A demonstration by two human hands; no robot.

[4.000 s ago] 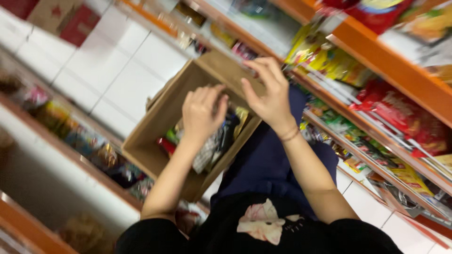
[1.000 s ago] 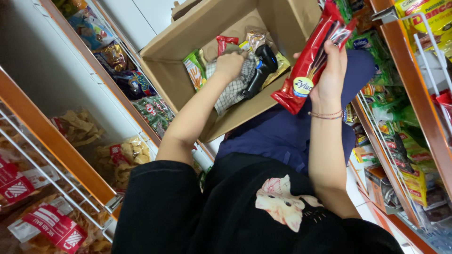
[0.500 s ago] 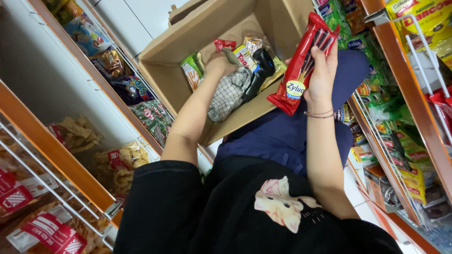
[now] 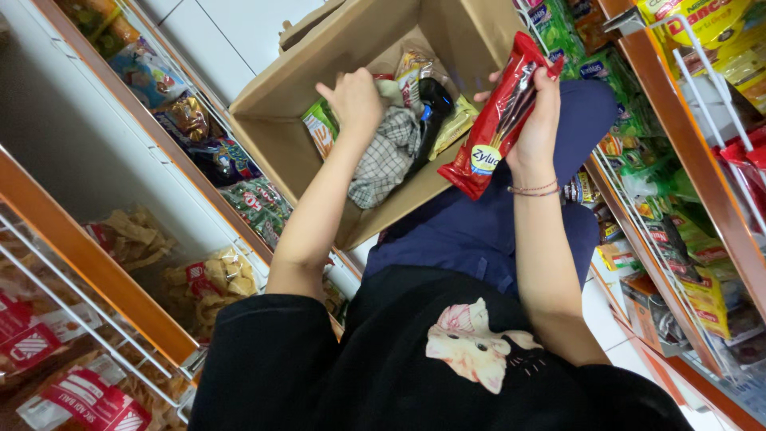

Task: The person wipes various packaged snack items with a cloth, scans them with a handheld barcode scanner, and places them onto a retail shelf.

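Red snack packet (image 4: 496,120), long and glossy, held upright just above the right edge of the cardboard box (image 4: 271,144), over the blue trouser leg (image 4: 487,231). Gripped by the right hand (image 4: 538,120), fingers wrapped round its upper half, thumb on the near side, thin string bracelets (image 4: 533,189) at the wrist below. Deeper in the box, the left hand (image 4: 355,100), curled closed among the contents, knuckles up, touching a checked grey cloth (image 4: 387,156); what exactly sits inside that fist, impossible to tell. Beside the cloth, a black bottle-like object (image 4: 427,120), a green packet (image 4: 319,132) against the left wall, a yellowish packet (image 4: 455,128) toward the right, and another crinkled wrapper (image 4: 415,68) at the far end. Box open at the top, tilted, resting on the lap and against the left-hand shelving. Below, a black top with a pale cat print (image 4: 471,347). To the left, an orange-edged shelf (image 4: 88,255) with white wire dividers, bags of crisps and crackers (image 4: 215,275), and darker snack bags (image 4: 255,207) just beside the box. To the right, another orange shelf (image 4: 678,152) packed with green and yellow packets (image 4: 630,160). White floor tiles (image 4: 239,32) beyond the box.
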